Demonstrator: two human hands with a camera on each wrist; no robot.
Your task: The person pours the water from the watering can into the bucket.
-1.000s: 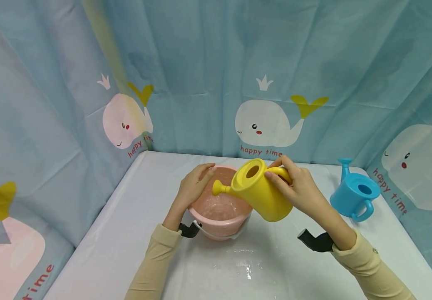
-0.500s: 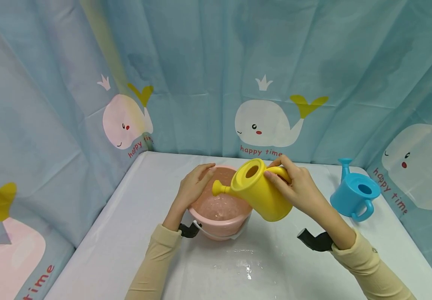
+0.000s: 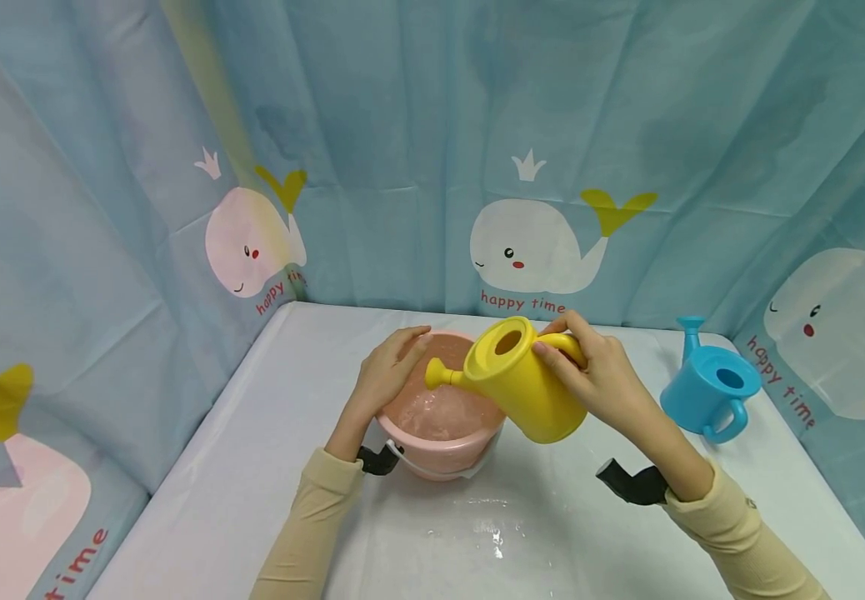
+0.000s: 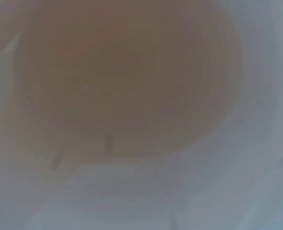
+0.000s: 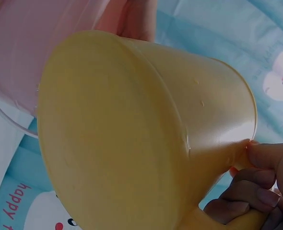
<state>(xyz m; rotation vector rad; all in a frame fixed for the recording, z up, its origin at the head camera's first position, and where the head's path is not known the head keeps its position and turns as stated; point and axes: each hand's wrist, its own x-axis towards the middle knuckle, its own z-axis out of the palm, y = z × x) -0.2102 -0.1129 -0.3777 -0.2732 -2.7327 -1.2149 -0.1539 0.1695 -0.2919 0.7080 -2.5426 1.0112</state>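
Observation:
My right hand (image 3: 597, 367) grips the handle of a yellow watering can (image 3: 530, 392), holding it tilted above the table. Its spout (image 3: 443, 377) points left, over the opening of a pink bucket (image 3: 440, 454). Rippling water (image 3: 440, 417) shows inside the bucket. At the bucket's left rim my left hand (image 3: 387, 371) holds on, the thumb toward the inside. The right wrist view shows the can's round base (image 5: 108, 134) up close, and the fingers (image 5: 247, 191) curled round the handle. The left wrist view is too blurred to show the hand clearly.
A blue watering can (image 3: 713, 387) stands upright at the table's right side. Wet patches (image 3: 496, 537) glisten on the white table (image 3: 252, 467) in front of the bucket. Blue curtains (image 3: 402, 167) with whale prints hang behind and at both sides.
The water's ripples in the bucket have shifted. Both hands, the yellow watering can and the bucket stay almost exactly where they were.

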